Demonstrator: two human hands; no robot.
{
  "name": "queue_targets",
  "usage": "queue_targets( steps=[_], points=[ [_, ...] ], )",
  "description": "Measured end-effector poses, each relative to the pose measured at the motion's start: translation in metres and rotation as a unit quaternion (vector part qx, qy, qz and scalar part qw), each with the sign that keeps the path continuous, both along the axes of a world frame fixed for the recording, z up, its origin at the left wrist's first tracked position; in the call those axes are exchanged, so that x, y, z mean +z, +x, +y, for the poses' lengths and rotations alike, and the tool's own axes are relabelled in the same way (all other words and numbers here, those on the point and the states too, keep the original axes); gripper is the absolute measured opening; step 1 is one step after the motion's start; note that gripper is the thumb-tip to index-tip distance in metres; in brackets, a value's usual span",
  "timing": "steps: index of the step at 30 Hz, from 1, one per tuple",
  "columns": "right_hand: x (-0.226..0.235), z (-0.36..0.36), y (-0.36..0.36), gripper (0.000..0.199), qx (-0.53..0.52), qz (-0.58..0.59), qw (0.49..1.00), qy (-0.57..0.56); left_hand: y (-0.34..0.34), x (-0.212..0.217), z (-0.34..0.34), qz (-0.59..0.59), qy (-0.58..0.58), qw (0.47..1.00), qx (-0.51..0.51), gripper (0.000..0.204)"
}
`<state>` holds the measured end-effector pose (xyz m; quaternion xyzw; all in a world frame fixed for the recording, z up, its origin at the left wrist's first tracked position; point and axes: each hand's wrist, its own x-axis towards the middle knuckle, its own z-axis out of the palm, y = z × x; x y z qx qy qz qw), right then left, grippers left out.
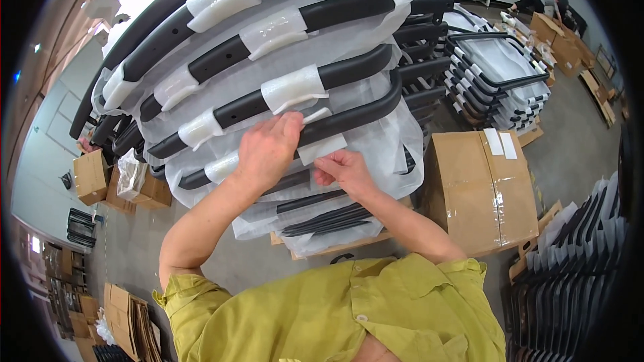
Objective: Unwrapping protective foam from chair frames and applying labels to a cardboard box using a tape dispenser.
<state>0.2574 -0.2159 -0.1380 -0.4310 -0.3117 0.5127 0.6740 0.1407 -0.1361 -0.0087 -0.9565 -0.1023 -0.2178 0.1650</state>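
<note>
Bar [359,116]: left hand [268,151] over it, can't tell grip; right hand [343,171] below it, pinching foam [323,148]. Wrapping step, seemingly; next calls for snug fold.

On the floor's [577,154] right side I see a taped brown carton [463,208] bearing two white papers [493,142]; beyond it, a separate stack of wrapped black frames [496,87]. Dark frames [547,302] line up toward the near right corner, flattened cardboard [122,315] near left, and open cartons [88,179] farther back.
</note>
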Motion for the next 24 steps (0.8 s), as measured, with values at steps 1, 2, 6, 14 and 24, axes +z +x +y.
queue_targets(
  steps=[1, 2, 6, 14, 24],
  points=[
    [-0.001, 0.002, 0.000, 0.020, -0.010, -0.025, 0.999, 0.045, 0.000, 0.003, -0.002, 0.000, 0.032, 0.999, -0.027, 0.019],
    [-0.001, 0.002, -0.001, 0.020, -0.010, -0.025, 0.999, 0.044, 0.000, 0.000, -0.002, 0.000, 0.031, 0.999, -0.026, 0.019],
    [-0.003, 0.002, -0.008, 0.018, -0.025, 0.024, 0.994, 0.107, -0.004, -0.015, -0.006, -0.018, 0.088, 0.993, -0.074, 0.023],
    [-0.014, -0.013, -0.009, 0.021, -0.014, 0.005, 1.000, 0.012, 0.000, -0.031, 0.010, -0.088, 0.048, 0.986, -0.137, 0.027],
    [-0.003, -0.014, -0.022, 0.023, -0.105, -0.061, 0.987, 0.103, 0.010, -0.051, 0.020, -0.194, -0.037, 0.978, -0.074, 0.037]
  ],
)
